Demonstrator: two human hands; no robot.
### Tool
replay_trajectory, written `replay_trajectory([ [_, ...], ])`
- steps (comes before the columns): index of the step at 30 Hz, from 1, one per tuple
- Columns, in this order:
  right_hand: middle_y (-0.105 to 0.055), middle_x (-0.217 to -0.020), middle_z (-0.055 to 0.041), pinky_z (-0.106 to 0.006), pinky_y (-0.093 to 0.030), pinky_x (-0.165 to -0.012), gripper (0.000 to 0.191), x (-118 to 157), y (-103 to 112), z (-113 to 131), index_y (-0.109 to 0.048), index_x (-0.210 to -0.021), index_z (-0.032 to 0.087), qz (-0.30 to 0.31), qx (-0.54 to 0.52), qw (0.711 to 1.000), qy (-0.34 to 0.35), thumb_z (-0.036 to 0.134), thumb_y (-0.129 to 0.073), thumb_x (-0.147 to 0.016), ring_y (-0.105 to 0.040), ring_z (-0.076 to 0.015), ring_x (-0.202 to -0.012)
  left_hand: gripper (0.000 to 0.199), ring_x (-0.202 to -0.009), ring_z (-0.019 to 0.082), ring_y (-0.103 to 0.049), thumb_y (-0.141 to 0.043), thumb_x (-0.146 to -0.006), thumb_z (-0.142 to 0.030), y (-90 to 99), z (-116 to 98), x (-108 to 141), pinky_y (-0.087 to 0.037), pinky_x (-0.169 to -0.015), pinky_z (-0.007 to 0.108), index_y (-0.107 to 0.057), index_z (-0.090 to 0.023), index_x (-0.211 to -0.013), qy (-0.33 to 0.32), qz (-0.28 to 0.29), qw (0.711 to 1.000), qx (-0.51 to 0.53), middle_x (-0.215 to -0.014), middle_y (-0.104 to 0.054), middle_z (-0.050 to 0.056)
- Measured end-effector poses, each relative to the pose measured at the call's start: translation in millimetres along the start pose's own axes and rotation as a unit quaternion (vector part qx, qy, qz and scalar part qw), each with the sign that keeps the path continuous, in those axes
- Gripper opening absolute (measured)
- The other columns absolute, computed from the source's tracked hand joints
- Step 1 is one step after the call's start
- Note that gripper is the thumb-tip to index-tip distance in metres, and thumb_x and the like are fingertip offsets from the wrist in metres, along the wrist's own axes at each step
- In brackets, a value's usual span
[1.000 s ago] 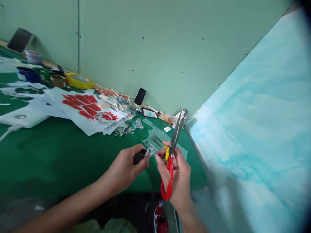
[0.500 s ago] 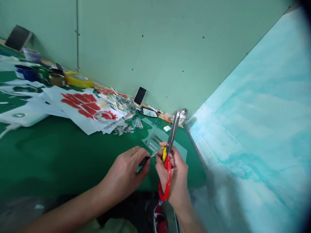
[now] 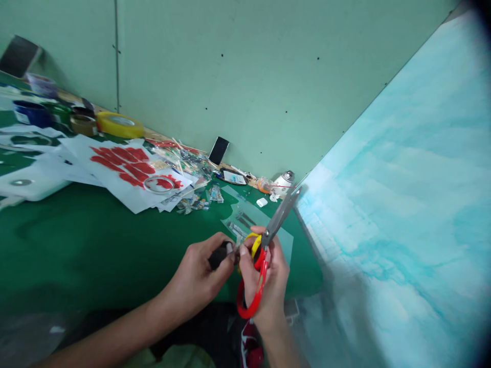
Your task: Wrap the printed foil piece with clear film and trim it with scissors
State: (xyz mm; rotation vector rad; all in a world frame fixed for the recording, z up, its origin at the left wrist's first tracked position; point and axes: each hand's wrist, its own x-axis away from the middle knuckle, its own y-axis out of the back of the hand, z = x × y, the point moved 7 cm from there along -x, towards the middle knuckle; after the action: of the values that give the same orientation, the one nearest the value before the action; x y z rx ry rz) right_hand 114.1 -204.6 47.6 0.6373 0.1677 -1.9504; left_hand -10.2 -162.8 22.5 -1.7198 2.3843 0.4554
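My left hand (image 3: 205, 263) is closed around a small dark piece (image 3: 219, 255) whose kind I cannot make out. Red- and yellow-handled scissors (image 3: 276, 220) rest in my right hand (image 3: 270, 276), blades pointing up and to the right. The thumb and a finger of that same hand pinch at the tip of the dark piece, so both hands nearly meet. Just beyond them lies a translucent sheet (image 3: 282, 243) with dark printed figures on it, partly hidden by my right hand.
White papers with red paint (image 3: 130, 166) lie left on the green table (image 3: 115, 245). Behind are a yellow tape roll (image 3: 120, 125), paint jars (image 3: 32, 113) and a phone-like dark slab (image 3: 219, 150) against the wall. A white can (image 3: 284, 179) stands at the right corner.
The scissors have tilted further right, and their handle loop has swung left. My left hand has turned, showing more of the dark piece. The view has shifted slightly.
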Motion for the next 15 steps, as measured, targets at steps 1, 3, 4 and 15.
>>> replay_trajectory([
  [1, -0.061, -0.081, 0.0002, -0.024, -0.057, -0.062, 0.028, -0.5, 0.5, -0.1, -0.057, -0.110, 0.021, -0.003, -0.004, 1.000, -0.001, 0.019, -0.061, -0.082, -0.066, -0.0147, -0.071, 0.019, -0.064, 0.015, -0.051, -0.057, -0.086, -0.035, -1.8, 2.0, -0.3, -0.040, -0.057, 0.024, -0.059, -0.018, -0.078, 0.023, 0.012, 0.998, 0.059, -0.068, -0.058, 0.000],
  [3, -0.062, -0.079, 0.0004, -0.025, -0.056, -0.061, 0.029, -1.0, 0.7, -1.2, -0.057, -0.111, 0.021, -0.007, 0.001, 1.000, 0.003, 0.019, -0.061, -0.083, -0.066, -0.0148, -0.070, 0.020, -0.072, 0.018, -0.058, -0.062, -0.083, -0.039, -4.4, 6.4, -1.5, -0.048, -0.065, 0.026, -0.062, -0.019, -0.085, 0.076, 0.012, 0.981, 0.180, -0.076, -0.063, 0.001],
  [4, -0.062, -0.079, 0.0006, -0.025, -0.057, -0.063, 0.029, -0.8, 0.4, -1.8, -0.058, -0.112, 0.021, -0.006, 0.009, 1.000, 0.010, 0.018, -0.061, -0.083, -0.066, -0.0146, -0.069, 0.022, -0.075, 0.018, -0.059, -0.065, -0.080, -0.040, -5.5, 8.6, -2.2, -0.050, -0.068, 0.028, -0.063, -0.019, -0.087, 0.101, 0.003, 0.969, 0.227, -0.079, -0.064, 0.001],
  [15, -0.069, -0.093, -0.0040, -0.030, -0.058, -0.071, 0.031, 1.5, -4.6, -2.4, -0.062, -0.115, 0.021, 0.031, 0.138, 0.984, 0.105, 0.016, -0.059, -0.085, -0.069, -0.0178, -0.079, 0.020, -0.062, 0.011, -0.047, -0.071, -0.076, -0.036, -6.9, 16.7, -2.3, -0.040, -0.056, 0.021, -0.065, -0.018, -0.076, 0.157, -0.026, 0.940, 0.302, -0.069, -0.056, -0.002],
])
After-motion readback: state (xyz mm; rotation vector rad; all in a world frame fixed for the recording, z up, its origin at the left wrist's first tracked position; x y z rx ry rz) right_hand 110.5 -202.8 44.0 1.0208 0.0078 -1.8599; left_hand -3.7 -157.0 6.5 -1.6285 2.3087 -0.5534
